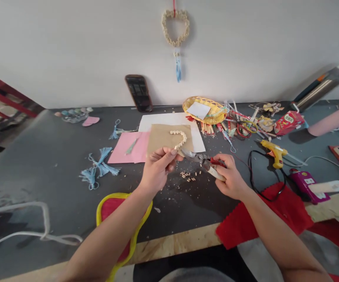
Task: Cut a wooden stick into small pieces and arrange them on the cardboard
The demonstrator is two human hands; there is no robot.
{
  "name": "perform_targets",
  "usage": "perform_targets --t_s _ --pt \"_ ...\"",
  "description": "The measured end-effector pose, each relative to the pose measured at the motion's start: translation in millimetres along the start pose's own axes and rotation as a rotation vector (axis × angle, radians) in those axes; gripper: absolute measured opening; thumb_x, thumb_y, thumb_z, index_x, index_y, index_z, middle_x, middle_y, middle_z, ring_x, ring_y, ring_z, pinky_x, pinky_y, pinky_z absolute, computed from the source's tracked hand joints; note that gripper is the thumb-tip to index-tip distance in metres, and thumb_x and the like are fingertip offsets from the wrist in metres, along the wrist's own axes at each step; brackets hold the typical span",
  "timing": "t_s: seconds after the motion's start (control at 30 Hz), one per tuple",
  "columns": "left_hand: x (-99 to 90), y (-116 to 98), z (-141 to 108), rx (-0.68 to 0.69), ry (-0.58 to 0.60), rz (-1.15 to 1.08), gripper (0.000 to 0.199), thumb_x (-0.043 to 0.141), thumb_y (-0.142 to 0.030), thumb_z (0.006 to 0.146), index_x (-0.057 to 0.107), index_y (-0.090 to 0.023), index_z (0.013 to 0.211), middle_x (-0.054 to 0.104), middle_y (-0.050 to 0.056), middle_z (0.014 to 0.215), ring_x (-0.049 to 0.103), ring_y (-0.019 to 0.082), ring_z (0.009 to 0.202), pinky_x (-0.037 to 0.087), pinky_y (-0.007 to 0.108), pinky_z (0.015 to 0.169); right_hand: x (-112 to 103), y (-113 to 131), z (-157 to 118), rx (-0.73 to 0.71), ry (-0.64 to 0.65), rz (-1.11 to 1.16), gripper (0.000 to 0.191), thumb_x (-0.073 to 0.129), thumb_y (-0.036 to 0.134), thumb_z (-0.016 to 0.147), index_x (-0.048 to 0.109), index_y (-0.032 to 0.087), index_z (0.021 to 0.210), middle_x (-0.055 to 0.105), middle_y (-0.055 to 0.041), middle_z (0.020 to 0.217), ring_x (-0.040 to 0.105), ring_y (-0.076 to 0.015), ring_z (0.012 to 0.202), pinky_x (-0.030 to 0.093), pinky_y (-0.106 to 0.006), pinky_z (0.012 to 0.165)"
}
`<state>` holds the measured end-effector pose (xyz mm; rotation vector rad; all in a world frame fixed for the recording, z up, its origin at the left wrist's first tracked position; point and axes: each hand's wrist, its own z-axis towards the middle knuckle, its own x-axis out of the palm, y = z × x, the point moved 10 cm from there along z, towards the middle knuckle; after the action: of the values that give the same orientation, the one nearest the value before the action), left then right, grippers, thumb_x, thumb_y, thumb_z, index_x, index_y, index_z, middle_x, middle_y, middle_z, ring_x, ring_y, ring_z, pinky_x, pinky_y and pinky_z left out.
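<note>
One pruner (200,157), one knobbly strip (184,137)

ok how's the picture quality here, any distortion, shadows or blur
In the head view, wide-angle stretch seems to tilt the pink bottle near the right edge; in the head view, a dark shadow lies beside it on the tabletop; in the head view, fine detail on the cream curved strand looks soft.
</note>
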<state>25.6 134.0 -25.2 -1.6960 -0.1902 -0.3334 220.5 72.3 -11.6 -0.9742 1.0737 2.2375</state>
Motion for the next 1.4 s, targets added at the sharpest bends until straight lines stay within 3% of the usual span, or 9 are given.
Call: perform_targets --t_s 0.23,0.67,1.13,1.4 --pt "0.5 0 1 0.031 0.013 -0.047 0.025 0.078 -0.037 0.072 0.062 -0.017 0.07 0.069 0.001 0.063 0.04 0.004 0.044 0.026 0.019 0.042 3 -7 -2 0.008 0.012 -0.052 0.06 0.05 0.003 0.068 0.055 0.023 0.124 0.051 -0.0097 0.132 0.044 -0.0317 0.125 0.038 -0.053 0.103" --pt "7.5 0 -1 0.055 0.056 -0.042 0.024 0.08 -0.034 0.072 0.065 -0.016 0.071 0.071 0.003 0.063 0.042 0.004 0.042 0.029 0.017 0.041 5 -5 -4 -0.038 0.04 -0.138 0.051 0.052 0.004 0.069 0.059 0.021 0.117 0.046 -0.0097 0.146 0.039 -0.0337 0.13 0.036 -0.056 0.105" --pt "14.9 3 -4 0.142 0.177 0.259 0.019 0.068 -0.033 0.084 0.065 -0.016 0.076 0.073 0.005 0.071 0.042 0.006 0.048 0.032 0.02 0.045 3 -1 -1 -0.077 0.035 -0.101 0.041 0.051 0.001 0.067 0.059 0.019 0.103 0.045 -0.0118 0.145 0.04 -0.0337 0.128 0.039 -0.056 0.105" --pt "19.7 -2 -8 0.166 0.181 0.301 0.02 0.068 -0.033 0.084 0.063 -0.016 0.073 0.073 0.005 0.07 0.04 0.005 0.046 0.032 0.018 0.043 10 -1 1 -0.074 0.087 0.004 0.05 0.048 -0.001 0.067 0.054 0.018 0.113 0.05 -0.0159 0.138 0.049 -0.0289 0.123 0.047 -0.05 0.101"
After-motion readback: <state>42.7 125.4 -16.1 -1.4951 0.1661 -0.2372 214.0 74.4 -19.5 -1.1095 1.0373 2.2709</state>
